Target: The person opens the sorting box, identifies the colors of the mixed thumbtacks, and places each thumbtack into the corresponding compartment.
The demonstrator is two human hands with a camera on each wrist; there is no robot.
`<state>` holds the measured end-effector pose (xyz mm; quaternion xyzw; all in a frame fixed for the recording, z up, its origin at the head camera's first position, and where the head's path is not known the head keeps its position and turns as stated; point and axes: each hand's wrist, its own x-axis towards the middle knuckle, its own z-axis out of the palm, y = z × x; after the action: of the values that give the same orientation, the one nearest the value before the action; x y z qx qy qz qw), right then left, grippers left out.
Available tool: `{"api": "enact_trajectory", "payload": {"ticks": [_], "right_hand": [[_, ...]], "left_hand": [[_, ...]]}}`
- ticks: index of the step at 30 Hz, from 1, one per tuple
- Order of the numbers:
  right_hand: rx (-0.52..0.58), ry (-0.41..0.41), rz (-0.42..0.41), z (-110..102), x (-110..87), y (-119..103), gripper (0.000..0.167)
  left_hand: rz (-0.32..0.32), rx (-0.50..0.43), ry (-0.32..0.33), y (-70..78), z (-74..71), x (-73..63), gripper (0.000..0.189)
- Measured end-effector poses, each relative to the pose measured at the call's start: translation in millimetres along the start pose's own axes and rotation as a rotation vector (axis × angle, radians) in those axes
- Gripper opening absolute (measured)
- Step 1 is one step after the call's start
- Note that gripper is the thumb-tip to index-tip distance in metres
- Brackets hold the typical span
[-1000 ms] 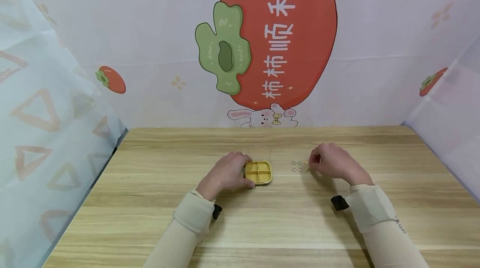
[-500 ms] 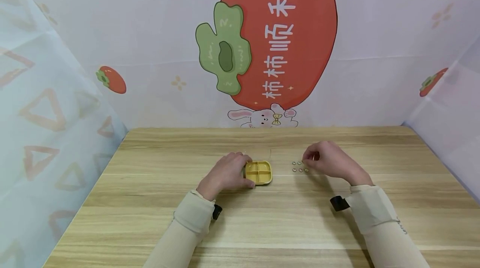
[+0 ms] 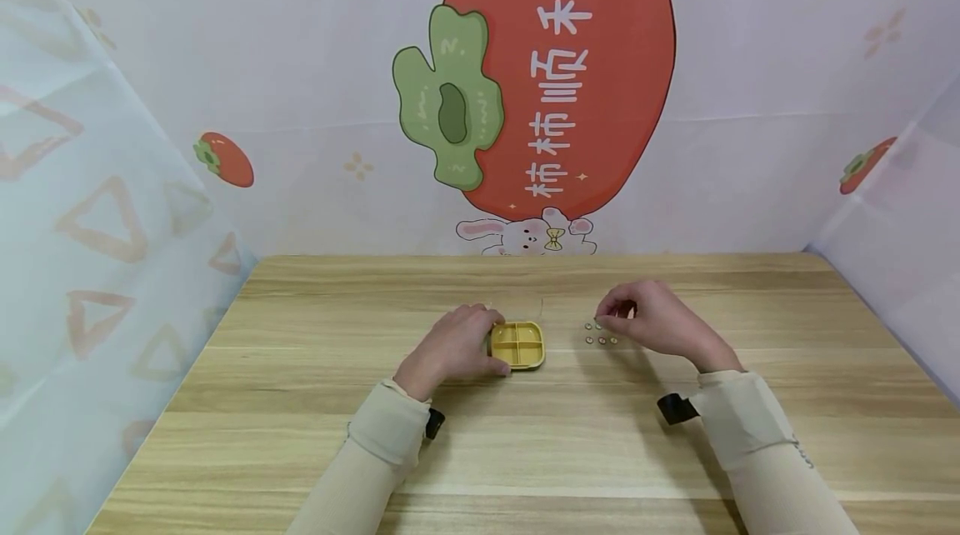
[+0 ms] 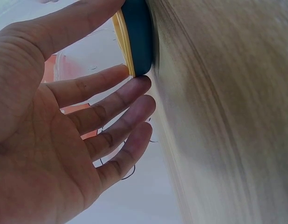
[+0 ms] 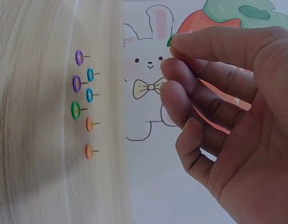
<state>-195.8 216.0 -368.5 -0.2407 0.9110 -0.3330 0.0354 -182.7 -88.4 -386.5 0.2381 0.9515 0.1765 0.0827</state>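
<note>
My left hand (image 3: 457,345) pinches the left side of a small yellow box (image 3: 517,342) with four-way dividers, thumb at the near edge and index finger at the far edge. In the left wrist view the box (image 4: 137,39) shows a dark teal outer wall, and the other fingers are spread. To its right, my right hand (image 3: 648,322) hovers close over a cluster of thumbtacks and pinches a green thumbtack (image 5: 170,40) between thumb and index finger. Below it, point up, stand purple tacks (image 5: 79,57), blue tacks (image 5: 90,74), a green tack (image 5: 76,110) and orange tacks (image 5: 89,150).
The wooden table (image 3: 480,452) ends at a printed fabric backdrop (image 3: 315,68) behind. Another patterned cloth (image 3: 97,210) hangs along the left side. A black wrist camera (image 3: 677,408) sits under the right cuff.
My right hand has shifted slightly left and up across the tacks, uncovering some near ones, and now holds a green tack raised. The left hand and box have stayed in place.
</note>
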Motion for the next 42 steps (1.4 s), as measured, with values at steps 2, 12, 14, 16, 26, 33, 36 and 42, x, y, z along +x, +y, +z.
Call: {"api": "enact_trajectory", "payload": {"ticks": [2, 12, 14, 16, 26, 33, 36, 42], "right_hand": [[0.004, 0.009, -0.012, 2.1, 1.3, 0.1, 0.003], [0.014, 0.022, -0.051, 10.3, 6.2, -3.5, 0.009], [0.02, 0.02, -0.055, 11.7, 7.1, -4.4, 0.007], [0.024, 0.015, -0.057, 12.9, 7.7, -5.0, 0.006], [0.033, -0.001, -0.053, 20.7, 9.4, -12.1, 0.005], [0.043, -0.016, -0.062, 30.6, 11.4, -16.1, 0.004], [0.042, -0.035, -0.063, 35.7, 14.0, -19.1, 0.006], [0.03, -0.054, -0.061, 42.6, 20.1, -27.7, 0.005]], "left_hand": [[0.0, 0.0, 0.001, -0.1, 0.2, 0.1, 0.066], [-0.001, 0.0, -0.001, -0.6, 0.2, 0.6, 0.066], [-0.004, 0.003, -0.005, -0.8, -0.1, 0.4, 0.066], [-0.007, 0.002, -0.006, -0.9, -0.4, 0.4, 0.066], [-0.009, -0.016, -0.008, -0.1, -1.4, 1.1, 0.065], [-0.01, -0.01, -0.008, -0.6, -1.1, 2.9, 0.065], [-0.012, -0.011, -0.009, -0.9, -0.9, 3.2, 0.065], [-0.015, -0.014, -0.012, -0.8, -1.3, 3.6, 0.066]]}}
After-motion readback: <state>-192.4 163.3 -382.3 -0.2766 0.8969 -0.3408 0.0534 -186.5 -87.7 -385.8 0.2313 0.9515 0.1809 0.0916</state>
